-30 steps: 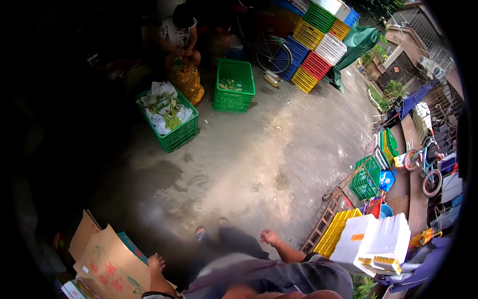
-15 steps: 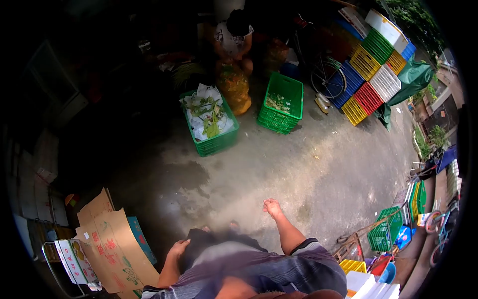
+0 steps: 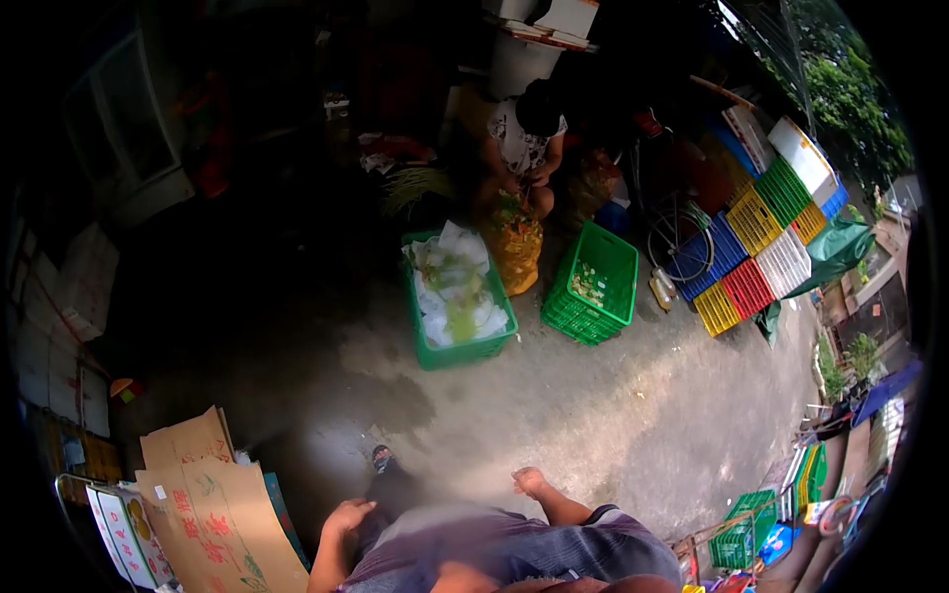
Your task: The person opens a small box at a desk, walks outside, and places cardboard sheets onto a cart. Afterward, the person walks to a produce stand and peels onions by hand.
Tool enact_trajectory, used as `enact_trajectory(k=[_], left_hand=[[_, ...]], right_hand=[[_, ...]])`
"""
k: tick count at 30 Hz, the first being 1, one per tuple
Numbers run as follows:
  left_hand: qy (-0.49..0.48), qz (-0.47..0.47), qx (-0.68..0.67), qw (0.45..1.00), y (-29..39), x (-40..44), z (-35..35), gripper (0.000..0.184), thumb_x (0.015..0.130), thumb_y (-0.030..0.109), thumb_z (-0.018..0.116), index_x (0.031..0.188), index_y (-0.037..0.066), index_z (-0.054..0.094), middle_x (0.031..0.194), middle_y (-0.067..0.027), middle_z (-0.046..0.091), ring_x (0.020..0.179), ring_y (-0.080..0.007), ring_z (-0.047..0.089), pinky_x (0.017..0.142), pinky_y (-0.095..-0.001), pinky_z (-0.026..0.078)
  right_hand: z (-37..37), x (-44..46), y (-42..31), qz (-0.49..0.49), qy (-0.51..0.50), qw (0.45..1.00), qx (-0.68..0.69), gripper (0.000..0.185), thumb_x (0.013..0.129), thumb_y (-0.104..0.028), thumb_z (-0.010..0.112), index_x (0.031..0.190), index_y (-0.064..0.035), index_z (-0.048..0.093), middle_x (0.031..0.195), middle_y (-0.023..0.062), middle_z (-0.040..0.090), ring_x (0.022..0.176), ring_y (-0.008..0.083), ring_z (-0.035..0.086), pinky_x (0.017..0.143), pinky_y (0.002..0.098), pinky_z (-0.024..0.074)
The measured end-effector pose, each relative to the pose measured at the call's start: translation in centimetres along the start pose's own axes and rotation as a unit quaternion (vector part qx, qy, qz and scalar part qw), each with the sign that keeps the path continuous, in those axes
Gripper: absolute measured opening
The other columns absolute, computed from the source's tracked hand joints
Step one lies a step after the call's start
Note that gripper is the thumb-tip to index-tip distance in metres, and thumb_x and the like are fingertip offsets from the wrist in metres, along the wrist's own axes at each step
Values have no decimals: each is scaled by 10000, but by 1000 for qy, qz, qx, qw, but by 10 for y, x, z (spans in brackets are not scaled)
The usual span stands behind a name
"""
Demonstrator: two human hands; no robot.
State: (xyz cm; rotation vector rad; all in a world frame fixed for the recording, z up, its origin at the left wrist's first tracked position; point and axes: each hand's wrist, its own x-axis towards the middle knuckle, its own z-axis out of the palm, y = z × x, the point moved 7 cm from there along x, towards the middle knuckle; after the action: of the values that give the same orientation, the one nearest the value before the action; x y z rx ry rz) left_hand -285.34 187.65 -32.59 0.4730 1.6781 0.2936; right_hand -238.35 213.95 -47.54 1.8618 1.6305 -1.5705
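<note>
Low in the view, my left hand (image 3: 350, 515) hangs beside my body, to the right of a flattened brown cardboard box (image 3: 222, 524); its fingers are too small and dim to read. My right hand (image 3: 529, 481) is over the concrete floor with its fingers curled, and whether it holds anything is too small to tell. Ahead stands a green crate (image 3: 465, 353) lined with white sheets and leafy greens. Right of it is a second green crate (image 3: 613, 272) with small pale pieces inside. Between them sits a full orange net bag (image 3: 518, 259).
A seated person (image 3: 524, 148) bends over the net bag. Coloured crates (image 3: 751, 287) are stacked at the right beside a bicycle (image 3: 680, 242). A green crate (image 3: 743, 531) stands at the lower right. Cartons (image 3: 129, 534) lie at the lower left.
The view has swung left and up, so the crates and person appear lower and further right. One foot now shows forward of my body. My right hand sits lower in view.
</note>
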Motion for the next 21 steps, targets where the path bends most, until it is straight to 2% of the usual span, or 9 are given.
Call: enact_trajectory(k=[1,4,7,9,12,15,16,20,21], left_hand=[[41,-4,-66,997,5,-1,-26,473,978,349,612,1305,8,621,1109,-186,694,818,-251,693,550,-368,554],[120,83,-120,982,10,33,-110,268,992,255,601,1060,10,684,863,-109,708,655,-170,639,541,-333,521],[193,129,-215,948,65,25,-188,227,980,218,621,905,14,685,746,-69,680,611,-135,611,570,-302,512],[228,157,-261,925,97,35,-234,232,954,206,659,842,6,691,697,-55,662,623,-124,621,632,-283,524],[203,206,-326,900,154,50,-290,243,950,227,681,850,5,681,713,-52,657,635,-120,613,654,-268,518],[198,220,-356,886,217,49,-352,252,949,247,694,864,11,670,770,-59,671,675,-127,622,664,-270,520],[186,216,-382,879,222,64,-373,268,950,256,693,948,-10,669,859,-75,683,744,-135,632,700,-274,525],[243,201,-355,880,226,104,-465,313,949,251,691,1109,-14,649,940,-73,685,820,-146,639,748,-283,530],[257,200,-348,879,230,108,-489,297,949,245,688,1103,-7,654,939,-68,685,821,-145,640,746,-282,530]], right_hand=[[5,17,10,-30,-10,999,-41,365,968,-322,611,1153,-9,652,938,128,721,749,249,727,551,355,507],[24,61,-3,-141,-11,984,-105,363,975,-334,601,1148,-20,653,887,122,722,712,250,730,501,354,479],[36,86,-68,-112,3,992,-60,361,968,-318,603,1151,-10,649,924,135,722,737,250,730,520,340,490],[50,115,-133,-180,-3,982,-63,369,962,-296,609,1168,8,642,955,156,715,766,264,726,561,350,523],[57,138,-238,-313,-8,949,-30,380,954,-253,610,1201,35,627,991,191,698,809,288,715,646,373,574],[58,186,-305,-254,-35,967,-12,380,949,-229,615,1211,46,619,1008,207,691,821,302,707,690,387,592],[56,200,-324,-239,-47,970,2,379,945,-232,627,1208,42,621,1020,204,692,827,307,705,690,392,591],[65,297,-373,-395,-125,910,-21,374,869,-237,700,1119,32,631,985,179,692,908,325,678,722,437,572],[70,322,-389,-320,-205,922,79,402,807,-271,709,1090,1,623,1003,158,654,936,309,654,741,437,554]])
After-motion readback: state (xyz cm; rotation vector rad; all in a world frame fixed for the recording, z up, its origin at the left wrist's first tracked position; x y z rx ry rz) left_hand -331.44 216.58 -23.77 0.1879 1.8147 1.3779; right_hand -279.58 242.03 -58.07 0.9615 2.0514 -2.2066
